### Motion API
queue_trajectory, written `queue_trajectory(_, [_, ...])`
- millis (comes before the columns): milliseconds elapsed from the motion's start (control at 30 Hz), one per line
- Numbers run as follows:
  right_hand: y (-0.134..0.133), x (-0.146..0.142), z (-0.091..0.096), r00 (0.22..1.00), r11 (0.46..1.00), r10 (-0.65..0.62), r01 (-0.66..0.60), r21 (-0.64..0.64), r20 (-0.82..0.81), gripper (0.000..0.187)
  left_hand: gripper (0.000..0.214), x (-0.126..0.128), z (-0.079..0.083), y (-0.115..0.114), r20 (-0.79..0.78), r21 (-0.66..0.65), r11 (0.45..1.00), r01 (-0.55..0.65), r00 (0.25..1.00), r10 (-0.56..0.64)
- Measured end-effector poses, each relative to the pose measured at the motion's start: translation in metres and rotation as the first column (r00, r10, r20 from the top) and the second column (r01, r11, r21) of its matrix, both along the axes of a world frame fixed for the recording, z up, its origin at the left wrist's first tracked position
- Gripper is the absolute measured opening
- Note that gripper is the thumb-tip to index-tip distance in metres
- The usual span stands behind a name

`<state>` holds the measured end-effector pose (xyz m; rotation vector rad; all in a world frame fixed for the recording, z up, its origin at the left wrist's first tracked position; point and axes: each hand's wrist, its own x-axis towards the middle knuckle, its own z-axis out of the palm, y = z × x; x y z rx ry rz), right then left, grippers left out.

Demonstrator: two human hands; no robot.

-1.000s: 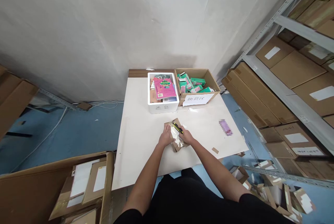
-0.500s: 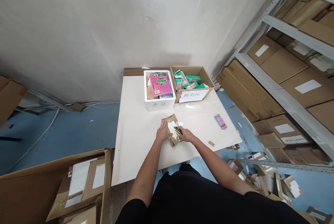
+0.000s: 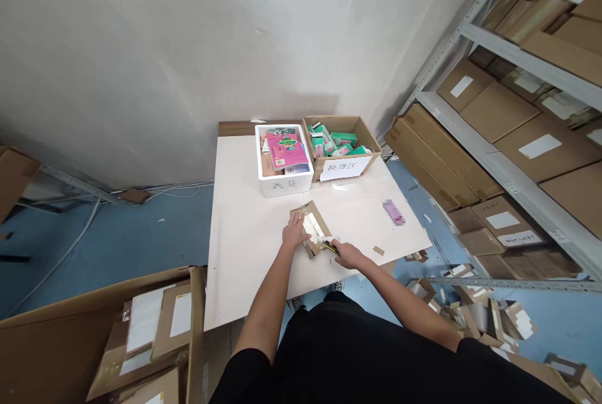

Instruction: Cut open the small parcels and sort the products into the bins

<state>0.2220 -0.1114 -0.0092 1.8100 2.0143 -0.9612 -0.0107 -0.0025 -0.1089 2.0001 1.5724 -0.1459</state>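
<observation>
A small brown cardboard parcel (image 3: 314,226) wrapped in clear tape lies on the white table (image 3: 244,253). My left hand (image 3: 294,234) presses down on the parcel's left edge with its fingers closed over it. My right hand (image 3: 347,256) grips a yellow and black utility knife (image 3: 330,245), whose tip is at the parcel's near right corner.
A white foam box (image 3: 284,169) with a pink book and a cardboard box (image 3: 342,147) of green packets stand at the table's far edge. A purple item (image 3: 394,212) lies to the right. Shelves of cartons (image 3: 508,140) fill the right. An open carton (image 3: 117,329) sits at the lower left.
My right hand has drawn the knife from the top of the parcel down towards me, to its near right corner. My left hand stays on the parcel.
</observation>
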Motion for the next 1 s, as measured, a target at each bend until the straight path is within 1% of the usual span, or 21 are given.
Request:
queue_trajectory(100, [-0.007,0.020,0.008,0.998,1.000,0.023,-0.024,-0.013,-0.057,0.050,0.091,0.001,0.002,-0.005,-0.069,0.000,1.000,0.016,0.998,-0.016])
queue_trajectory(133, [-0.009,0.027,0.009,0.995,1.000,-0.006,0.007,0.009,-0.096,0.050,0.088,0.002,0.003,-0.007,-0.098,0.007,1.000,0.013,0.995,-0.013])
queue_trajectory(167, [-0.011,0.033,0.008,0.988,0.996,-0.062,0.069,0.052,-0.140,0.051,0.087,0.004,0.003,-0.010,-0.127,0.020,1.000,0.007,0.992,-0.005])
queue_trajectory(200, [-0.012,0.038,0.005,0.974,0.981,-0.139,0.161,0.111,-0.181,0.053,0.086,0.006,0.004,-0.013,-0.155,0.037,0.999,0.000,0.988,0.006])
queue_trajectory(233, [-0.012,0.040,0.001,0.949,0.947,-0.229,0.269,0.177,-0.216,0.054,0.085,0.010,0.005,-0.016,-0.181,0.052,0.999,-0.009,0.983,0.018])
queue_trajectory(300, [-0.008,0.036,-0.013,0.886,0.847,-0.389,0.452,0.281,-0.252,0.058,0.086,0.019,0.006,-0.023,-0.225,0.077,0.997,-0.031,0.973,0.048])
queue_trajectory(333, [-0.004,0.030,-0.022,0.859,0.805,-0.446,0.508,0.308,-0.252,0.061,0.087,0.024,0.006,-0.027,-0.243,0.088,0.995,-0.043,0.968,0.064])
queue_trajectory(367, [0.000,0.023,-0.031,0.841,0.778,-0.483,0.540,0.321,-0.244,0.065,0.088,0.029,0.006,-0.032,-0.260,0.097,0.994,-0.053,0.962,0.077])
queue_trajectory(400, [0.006,0.015,-0.041,0.833,0.768,-0.503,0.553,0.324,-0.230,0.070,0.088,0.034,0.006,-0.037,-0.277,0.101,0.993,-0.061,0.957,0.087])
queue_trajectory(433, [0.012,0.007,-0.050,0.835,0.773,-0.508,0.550,0.316,-0.211,0.076,0.089,0.039,0.005,-0.042,-0.290,0.105,0.992,-0.065,0.953,0.093])
queue_trajectory(500, [0.024,-0.008,-0.065,0.847,0.798,-0.507,0.531,0.286,-0.159,0.085,0.090,0.046,0.003,-0.055,-0.315,0.100,0.992,-0.072,0.944,0.100])
queue_trajectory(567, [0.034,-0.016,-0.074,0.850,0.811,-0.516,0.524,0.261,-0.103,0.092,0.093,0.050,0.002,-0.068,-0.337,0.081,0.993,-0.082,0.936,0.105])
queue_trajectory(633, [0.044,-0.019,-0.076,0.848,0.815,-0.525,0.524,0.247,-0.070,0.098,0.095,0.052,0.002,-0.080,-0.350,0.067,0.995,-0.080,0.932,0.099])
queue_trajectory(700, [0.052,-0.019,-0.076,0.856,0.828,-0.514,0.511,0.232,-0.055,0.101,0.096,0.053,0.003,-0.087,-0.361,0.068,0.996,-0.064,0.929,0.084])
queue_trajectory(767, [0.060,-0.018,-0.074,0.865,0.841,-0.500,0.497,0.215,-0.041,0.101,0.095,0.052,0.008,-0.086,-0.380,0.051,0.997,-0.060,0.922,0.075])
queue_trajectory(833, [0.064,-0.016,-0.072,0.863,0.840,-0.504,0.501,0.208,-0.047,0.102,0.090,0.048,0.013,-0.080,-0.390,0.024,0.997,-0.078,0.917,0.081])
queue_trajectory(900, [0.065,-0.011,-0.072,0.841,0.816,-0.525,0.541,0.203,-0.130,0.097,0.082,0.042,0.017,-0.073,-0.353,0.045,0.997,-0.066,0.932,0.078])
queue_trajectory(933, [0.063,-0.008,-0.072,0.812,0.788,-0.548,0.582,0.199,-0.202,0.090,0.078,0.038,0.018,-0.070,-0.310,0.071,0.997,-0.032,0.949,0.052])
queue_trajectory(967, [0.060,-0.003,-0.073,0.765,0.751,-0.577,0.635,0.184,-0.285,0.080,0.074,0.033,0.017,-0.069,-0.258,0.090,0.996,0.021,0.966,0.002])
queue_trajectory(1000, [0.054,0.002,-0.073,0.701,0.705,-0.612,0.693,0.151,-0.366,0.071,0.070,0.030,0.015,-0.069,-0.203,0.099,0.992,0.081,0.977,-0.059])
